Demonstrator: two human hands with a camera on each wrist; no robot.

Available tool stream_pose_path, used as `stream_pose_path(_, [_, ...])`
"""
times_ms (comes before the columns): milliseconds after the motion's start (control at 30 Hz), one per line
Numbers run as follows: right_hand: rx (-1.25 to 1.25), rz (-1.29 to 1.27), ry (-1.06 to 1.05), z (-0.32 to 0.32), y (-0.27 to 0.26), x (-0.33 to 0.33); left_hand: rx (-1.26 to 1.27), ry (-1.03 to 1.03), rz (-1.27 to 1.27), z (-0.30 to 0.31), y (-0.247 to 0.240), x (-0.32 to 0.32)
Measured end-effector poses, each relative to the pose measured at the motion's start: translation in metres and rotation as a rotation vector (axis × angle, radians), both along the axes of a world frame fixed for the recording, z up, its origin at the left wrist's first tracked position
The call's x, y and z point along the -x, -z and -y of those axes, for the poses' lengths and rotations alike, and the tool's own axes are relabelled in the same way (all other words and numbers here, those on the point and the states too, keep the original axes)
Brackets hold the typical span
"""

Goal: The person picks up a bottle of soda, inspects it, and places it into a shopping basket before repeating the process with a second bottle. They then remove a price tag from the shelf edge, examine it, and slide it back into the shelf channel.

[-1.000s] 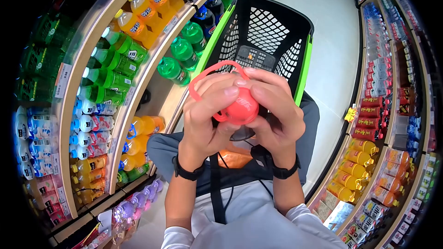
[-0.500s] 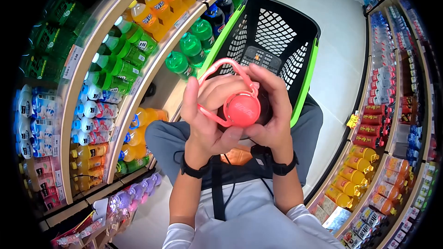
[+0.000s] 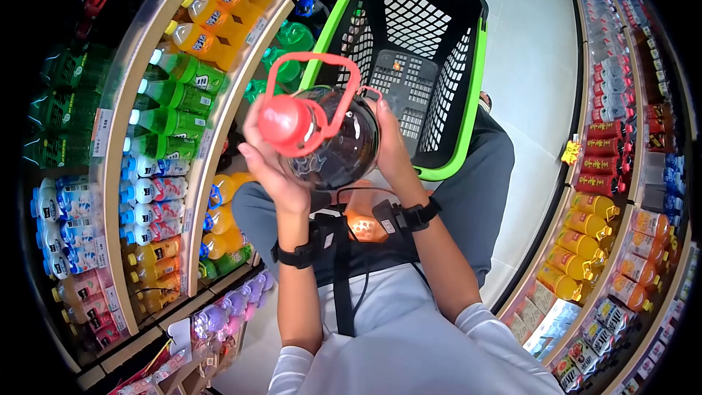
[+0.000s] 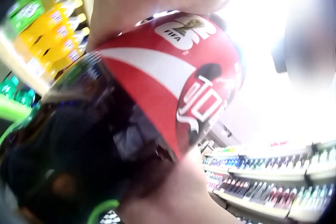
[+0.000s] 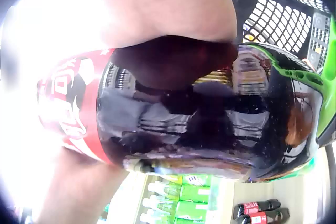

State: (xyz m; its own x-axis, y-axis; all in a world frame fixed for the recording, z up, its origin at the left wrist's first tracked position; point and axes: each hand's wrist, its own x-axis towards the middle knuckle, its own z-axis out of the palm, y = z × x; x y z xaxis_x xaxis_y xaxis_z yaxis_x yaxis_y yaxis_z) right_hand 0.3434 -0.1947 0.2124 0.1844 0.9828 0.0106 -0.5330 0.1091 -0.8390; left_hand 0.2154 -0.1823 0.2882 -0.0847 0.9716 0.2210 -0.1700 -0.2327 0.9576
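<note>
A large cola bottle (image 3: pixel 344 150) with dark liquid, a red cap (image 3: pixel 285 120) and a red carrying handle (image 3: pixel 344 66) is held between both hands. It tilts, cap toward the left in the head view. My left hand (image 3: pixel 281 175) grips it on the left, near the cap end, with part of the fingers hidden behind the cap. On the other side, my right hand (image 3: pixel 395 146) holds the bottle's body. The left wrist view shows the red label (image 4: pixel 152 87) with white lettering and a FIFA mark. In the right wrist view, my right hand (image 5: pixel 168 8) lies against the dark body.
A black shopping basket (image 3: pixel 479 36) with a green rim stands on the floor beyond the bottle. Shelves of green (image 3: pixel 183 95) and orange soda bottles (image 3: pixel 212 14) run along the left. More drink shelves (image 3: pixel 578 241) line the right of the aisle floor (image 3: pixel 526 102).
The bottle has tipped from cap-toward-the-camera to leaning left, so more of its dark body shows. My hands have spread apart along its sides, away from the cap.
</note>
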Motion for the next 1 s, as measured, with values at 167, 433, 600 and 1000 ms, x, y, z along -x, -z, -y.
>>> stream_pose_path(167, [0.023, -0.090, 0.151, -0.007, 0.011, 0.009, 0.083, 0.076, 0.163, 0.010, 0.065, 0.007])
stream_pose_path(433, [0.011, 0.373, 0.569, 0.013, 0.008, 0.030, 0.418, 0.166, 0.483, -0.051, 0.103, 0.023])
stream_pose_path(600, [-0.136, 0.534, 0.554, 0.017, 0.013, 0.019, 0.524, 0.349, 0.438, -0.053, 0.088, 0.035])
stream_pose_path(1000, [-0.142, 0.326, 0.526, 0.025, 0.013, 0.052, 0.190, -0.143, 0.435, 0.012, 0.002, -0.008])
